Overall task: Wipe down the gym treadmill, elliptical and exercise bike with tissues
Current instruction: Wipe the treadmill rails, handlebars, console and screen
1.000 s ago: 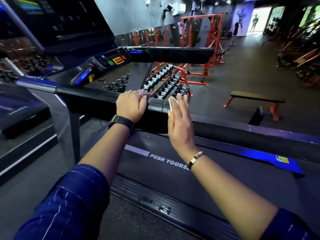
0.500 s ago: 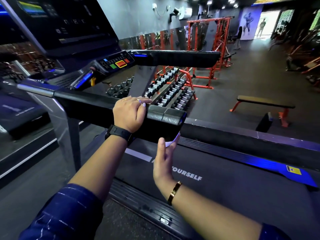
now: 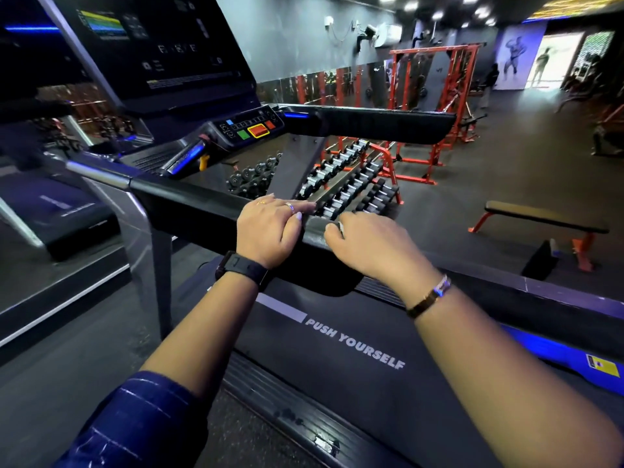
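Note:
The black treadmill stands before me, its near handrail (image 3: 189,207) running from left to centre and its belt (image 3: 337,359) printed "PUSH YOURSELF" below. My left hand (image 3: 268,229) rests on top of the handrail with fingers curled over its far side. My right hand (image 3: 368,246) lies over the rail's end, fingers curled around a white tissue (image 3: 340,228), of which only a small edge shows by the thumb. The far handrail (image 3: 381,125) and the console (image 3: 246,128) with red and green buttons sit behind.
A dumbbell rack (image 3: 347,184) stands just beyond the treadmill. Red squat racks (image 3: 435,96) line the mirrored wall. A flat bench (image 3: 540,221) with orange legs is on the right floor. Another treadmill (image 3: 60,211) is at left.
My right hand rose from under the handrail's end, where it held the tissue, and now covers the top of the end. The left hand stayed on the rail.

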